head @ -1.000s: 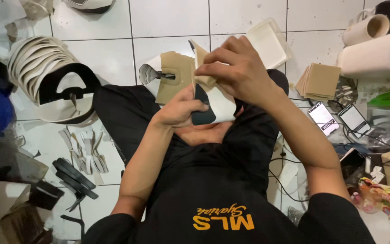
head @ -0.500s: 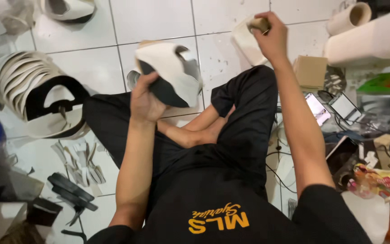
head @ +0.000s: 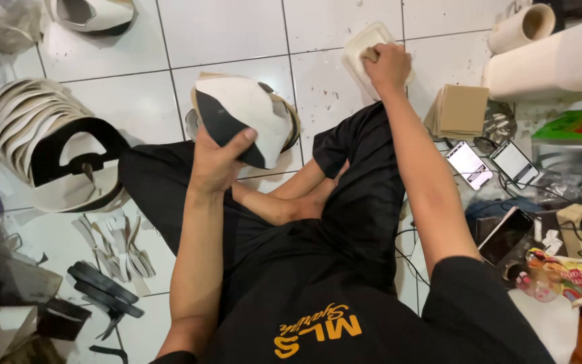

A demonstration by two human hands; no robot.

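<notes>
- Bright, even overhead light on the white tiled floor (head: 237,40), with mild sheen
- Soft, short shadows under the legs
- Sharp mid-frame; wide-angle bending and slight blur at edges

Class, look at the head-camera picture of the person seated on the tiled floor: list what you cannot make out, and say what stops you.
- What the right hand grips in the white tray: the fingers cover it.
- The underside of the white and black shoe piece in the left hand: turned away from the camera.
- The round thing on the floor behind that piece: mostly hidden by it.
- The phone screens: too small to read.
- The roll: cut off by the right edge.
</notes>
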